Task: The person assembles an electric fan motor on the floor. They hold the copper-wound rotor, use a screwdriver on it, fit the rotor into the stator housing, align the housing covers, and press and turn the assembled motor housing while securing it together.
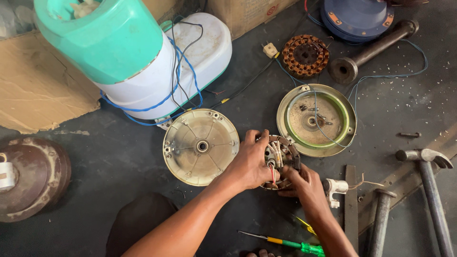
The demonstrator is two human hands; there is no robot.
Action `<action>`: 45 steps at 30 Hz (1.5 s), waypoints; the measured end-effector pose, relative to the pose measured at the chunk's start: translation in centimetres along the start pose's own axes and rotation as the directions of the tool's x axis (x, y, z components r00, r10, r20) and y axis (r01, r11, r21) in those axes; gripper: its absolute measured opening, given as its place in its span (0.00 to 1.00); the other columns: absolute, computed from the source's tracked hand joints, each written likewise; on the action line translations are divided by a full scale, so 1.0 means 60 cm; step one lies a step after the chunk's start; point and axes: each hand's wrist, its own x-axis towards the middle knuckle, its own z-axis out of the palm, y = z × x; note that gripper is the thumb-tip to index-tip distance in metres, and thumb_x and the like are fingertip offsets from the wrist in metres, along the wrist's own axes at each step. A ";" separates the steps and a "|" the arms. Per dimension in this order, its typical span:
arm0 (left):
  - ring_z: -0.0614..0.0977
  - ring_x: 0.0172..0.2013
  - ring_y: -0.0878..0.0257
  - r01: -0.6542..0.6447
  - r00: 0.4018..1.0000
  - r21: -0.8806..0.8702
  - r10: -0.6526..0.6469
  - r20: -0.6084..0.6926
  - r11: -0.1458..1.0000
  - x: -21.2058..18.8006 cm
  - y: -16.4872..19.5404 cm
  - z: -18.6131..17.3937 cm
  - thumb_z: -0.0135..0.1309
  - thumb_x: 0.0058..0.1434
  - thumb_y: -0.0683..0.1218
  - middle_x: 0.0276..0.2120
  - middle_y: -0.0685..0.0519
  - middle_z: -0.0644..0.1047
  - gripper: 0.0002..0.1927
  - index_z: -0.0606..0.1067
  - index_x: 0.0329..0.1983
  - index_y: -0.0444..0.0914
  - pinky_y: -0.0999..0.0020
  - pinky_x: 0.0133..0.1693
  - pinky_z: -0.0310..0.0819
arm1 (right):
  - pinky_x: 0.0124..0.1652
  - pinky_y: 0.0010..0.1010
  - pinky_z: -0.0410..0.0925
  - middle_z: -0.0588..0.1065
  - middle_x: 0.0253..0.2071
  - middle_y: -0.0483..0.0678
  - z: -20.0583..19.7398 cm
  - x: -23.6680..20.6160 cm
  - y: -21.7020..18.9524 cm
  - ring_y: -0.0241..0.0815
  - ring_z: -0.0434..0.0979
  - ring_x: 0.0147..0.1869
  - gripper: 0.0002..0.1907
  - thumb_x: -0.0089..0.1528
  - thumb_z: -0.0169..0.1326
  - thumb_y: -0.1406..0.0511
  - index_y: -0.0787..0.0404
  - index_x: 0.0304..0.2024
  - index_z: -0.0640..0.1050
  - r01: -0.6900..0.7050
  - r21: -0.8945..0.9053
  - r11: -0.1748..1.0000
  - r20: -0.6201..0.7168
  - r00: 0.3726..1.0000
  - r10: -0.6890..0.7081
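A round fan motor stator [282, 153] with copper windings and red and white leads lies on the dark floor. My left hand [251, 162] grips its left side, with the fingers over the rim. At its lower right edge, my right hand [303, 183] pinches the wires. A round beige motor cover [200, 145] lies face up just left of my left hand. A second cover [316, 119] with a green ring and a blue wire across it sits just beyond the stator.
A teal and white appliance [128, 52] wrapped in blue wire stands at the back left. Another wound stator [305, 55], a metal pipe [371, 50] and a blue housing [357, 14] lie at the back. Hammers [431, 190], a white plug [334, 187] and a green-handled screwdriver [290, 244] lie nearby.
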 end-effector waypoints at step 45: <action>0.72 0.57 0.34 0.025 0.999 0.002 -0.025 0.021 1.000 0.000 0.001 -0.001 0.69 0.37 0.53 0.63 0.33 0.62 0.58 0.59 0.70 0.25 0.52 0.57 0.70 | 0.34 0.35 0.77 0.79 0.32 0.51 -0.011 0.016 0.020 0.41 0.81 0.33 0.21 0.64 0.54 0.56 0.68 0.47 0.79 0.016 -0.007 1.000 0.037 0.999 -0.015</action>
